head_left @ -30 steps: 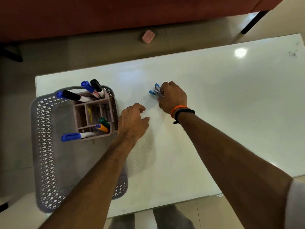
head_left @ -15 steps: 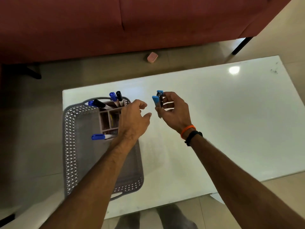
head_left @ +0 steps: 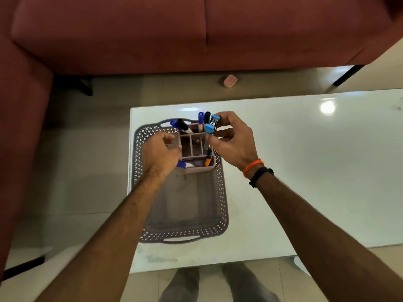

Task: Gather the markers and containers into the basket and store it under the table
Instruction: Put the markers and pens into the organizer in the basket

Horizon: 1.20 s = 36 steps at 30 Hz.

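Note:
A grey perforated basket [head_left: 218,205] sits on the left part of the white table [head_left: 305,171]. In its far end stands a pink divided organiser [head_left: 197,168] with several markers [head_left: 182,125] in it. My right hand [head_left: 234,142] holds two small blue-capped items [head_left: 211,127] above the organiser's right side. My left hand [head_left: 161,154] hovers over the organiser's left part, fingers curled and apart, holding nothing; it hides part of the organiser.
A dark red sofa [head_left: 196,33] runs along the far side and the left. A small pink block [head_left: 230,80] lies on the floor between sofa and table. My legs show below the table's near edge.
My right hand lifted the blue-capped items off the table and carried them left to above the organiser. My left hand shifted left over the basket. The camera view moved left.

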### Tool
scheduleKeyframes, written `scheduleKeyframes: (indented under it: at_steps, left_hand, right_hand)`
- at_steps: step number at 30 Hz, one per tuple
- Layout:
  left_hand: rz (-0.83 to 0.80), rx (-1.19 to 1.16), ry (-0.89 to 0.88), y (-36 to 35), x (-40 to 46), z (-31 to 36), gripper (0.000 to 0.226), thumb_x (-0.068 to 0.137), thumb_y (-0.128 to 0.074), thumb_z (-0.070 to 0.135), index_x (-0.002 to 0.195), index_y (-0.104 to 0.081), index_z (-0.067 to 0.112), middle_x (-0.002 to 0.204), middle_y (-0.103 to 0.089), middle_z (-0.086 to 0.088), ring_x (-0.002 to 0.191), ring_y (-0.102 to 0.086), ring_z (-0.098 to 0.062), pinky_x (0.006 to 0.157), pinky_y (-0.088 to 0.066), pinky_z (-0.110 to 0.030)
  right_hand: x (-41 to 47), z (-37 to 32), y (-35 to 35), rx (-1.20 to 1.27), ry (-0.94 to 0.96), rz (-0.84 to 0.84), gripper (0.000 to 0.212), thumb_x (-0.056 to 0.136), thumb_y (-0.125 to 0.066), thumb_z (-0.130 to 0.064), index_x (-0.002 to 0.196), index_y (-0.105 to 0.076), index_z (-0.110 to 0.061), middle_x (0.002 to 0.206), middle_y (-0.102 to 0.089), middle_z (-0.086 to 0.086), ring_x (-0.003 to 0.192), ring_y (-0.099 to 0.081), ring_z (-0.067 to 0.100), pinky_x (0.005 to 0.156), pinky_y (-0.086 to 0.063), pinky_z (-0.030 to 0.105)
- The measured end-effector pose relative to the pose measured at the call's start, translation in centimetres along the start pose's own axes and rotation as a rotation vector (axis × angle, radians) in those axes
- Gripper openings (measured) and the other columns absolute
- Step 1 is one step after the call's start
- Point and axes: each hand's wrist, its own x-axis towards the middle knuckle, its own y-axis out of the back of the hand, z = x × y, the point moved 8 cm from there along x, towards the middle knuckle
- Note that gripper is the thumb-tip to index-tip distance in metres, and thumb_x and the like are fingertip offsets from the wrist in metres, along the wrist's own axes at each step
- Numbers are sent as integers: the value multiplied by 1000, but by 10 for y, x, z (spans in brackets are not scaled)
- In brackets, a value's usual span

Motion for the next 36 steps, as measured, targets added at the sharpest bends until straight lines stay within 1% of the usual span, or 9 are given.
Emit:
scheduleKeyframes:
  at_steps: [5, 10, 12, 14, 18, 22, 27, 30, 36]
  left_hand:
    - [-23, -81, 88, -2, 3, -26, 30, 82, -70, 12, 111, -65, 11, 110, -68, -2, 94, -59, -9, 68, -38, -9]
    - [-64, -86, 91, -11, 12, -31, 29, 82, -70, 12, 110, -64, 12, 108, -67, 0, 90, -56, -6, 62, -38, -8]
    - [-83, -94, 99, -16, 18, -32, 29, 81, -70, 11, 109, -64, 12, 105, -66, 2, 90, -56, -7, 55, -35, -9]
    - [-100, -108, 119, -20, 25, -35, 29, 80, -70, 11, 109, -64, 13, 104, -66, 2, 92, -58, -9, 58, -33, -9]
    - [-149, -80, 139, -27, 35, -39, 28, 82, -69, 12, 110, -64, 14, 107, -67, 2, 89, -58, -7, 63, -39, -12]
    - [-228, -104, 135, -37, 39, -37, 25, 83, -67, 6, 107, -65, 10, 101, -66, 2, 75, -56, 0, 43, -39, -4]
    - [-240, -108, 154, -43, 43, -38, 21, 83, -67, 4, 102, -67, 13, 96, -65, 4, 84, -61, -8, 60, -48, -14]
    - [-251, -113, 169, -43, 45, -41, 20, 83, -67, 3, 101, -68, 13, 95, -66, 3, 87, -63, -11, 73, -55, -24]
    - [-243, -128, 160, -44, 46, -41, 24, 81, -70, 6, 104, -69, 12, 93, -64, 5, 83, -61, -8, 63, -49, -15]
  right_hand:
    - [6, -9, -14, -43, 62, -1, 41, 73, -76, -9, 109, -59, -8, 96, -64, -2, 72, -65, -1, 73, -57, 15]
    - [11, -9, -31, -100, 73, -64, 42, 72, -76, -10, 110, -58, -8, 100, -66, 2, 78, -69, 8, 76, -57, 15]
    - [13, -4, -34, -120, 54, -71, 41, 71, -77, -10, 108, -59, -9, 96, -64, -4, 74, -66, 1, 75, -54, 9]
    - [14, 1, -37, -136, 39, -74, 40, 71, -77, -10, 107, -60, -9, 93, -63, -7, 72, -63, -4, 73, -52, 6]
    - [15, 7, -45, -159, 26, -109, 42, 73, -76, -11, 111, -60, -7, 99, -69, 1, 81, -67, 10, 78, -57, 15]
    - [19, 6, -55, -182, 52, -139, 42, 71, -73, -6, 111, -61, -7, 101, -70, 5, 79, -69, 13, 78, -59, 23]
    - [25, 3, -71, -231, 97, -220, 44, 65, -72, -8, 108, -62, -9, 93, -67, -3, 77, -65, 10, 72, -53, 12]
    - [23, 8, -81, -302, 99, -284, 45, 64, -75, -13, 108, -63, -13, 93, -68, -4, 79, -64, 9, 75, -53, 17]
    - [17, 31, -91, -461, 77, -355, 40, 71, -75, -23, 109, -64, -17, 107, -62, 0, 96, -57, 15, 88, -52, 32]
